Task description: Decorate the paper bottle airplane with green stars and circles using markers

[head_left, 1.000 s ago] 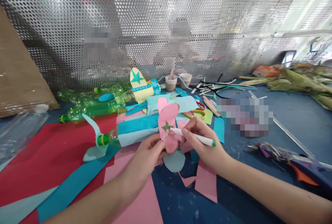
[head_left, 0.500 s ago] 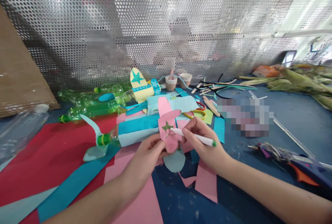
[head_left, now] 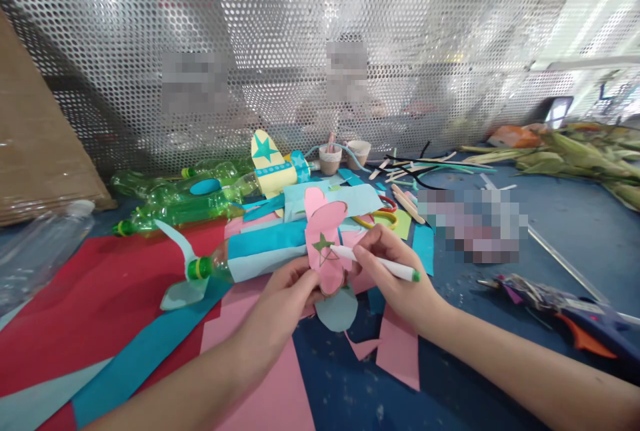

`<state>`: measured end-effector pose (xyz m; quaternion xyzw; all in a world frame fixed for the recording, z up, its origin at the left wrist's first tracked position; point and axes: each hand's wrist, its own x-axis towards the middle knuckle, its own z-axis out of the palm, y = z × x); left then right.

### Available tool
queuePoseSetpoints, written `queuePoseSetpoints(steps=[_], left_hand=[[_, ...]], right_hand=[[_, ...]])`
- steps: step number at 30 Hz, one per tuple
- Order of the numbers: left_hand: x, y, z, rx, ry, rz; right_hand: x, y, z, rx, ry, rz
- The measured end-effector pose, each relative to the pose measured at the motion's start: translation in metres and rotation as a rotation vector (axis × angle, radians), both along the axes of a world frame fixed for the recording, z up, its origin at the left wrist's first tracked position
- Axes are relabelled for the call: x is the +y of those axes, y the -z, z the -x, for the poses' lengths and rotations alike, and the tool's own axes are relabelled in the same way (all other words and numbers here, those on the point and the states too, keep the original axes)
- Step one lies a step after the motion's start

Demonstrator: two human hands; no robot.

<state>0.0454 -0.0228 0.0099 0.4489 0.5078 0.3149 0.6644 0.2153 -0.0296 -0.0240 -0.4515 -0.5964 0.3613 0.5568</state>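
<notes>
Left hand (head_left: pixel 293 291) and right hand (head_left: pixel 397 274) near each other, both pinching.
Left thumb (head_left: pixel 309 279) on top, the other fingers apparently curled beneath, mostly hidden; right hand bent in a writing grip. Left forearm (head_left: pixel 200 371) and right forearm (head_left: pixel 520 364) slant inward.

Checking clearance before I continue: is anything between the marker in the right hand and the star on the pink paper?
Nothing visible is in the way. The right hand holds the white marker with its tip at the partly green star. The left hand pinches the pink paper below and left of the star.
</notes>
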Motion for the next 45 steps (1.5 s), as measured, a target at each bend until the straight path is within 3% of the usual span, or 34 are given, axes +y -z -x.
queuePoseSetpoints(steps=[20, 26, 45], left_hand=[[-0.0026, -0.0028, -0.0013, -0.037, -0.036, -0.037], [-0.0024, -0.0029, -0.0015, -0.047, -0.050, -0.032], [-0.0014, -0.0019, -0.0011, -0.057, -0.030, -0.038]], right_hand=[[-0.0017, -0.0078, 0.0012, 0.008, 0.051, -0.034], [-0.0030, -0.0075, 0.0006, -0.020, -0.039, -0.065], [-0.0005, -0.0010, 0.0025, 0.038, -0.036, 0.041]])
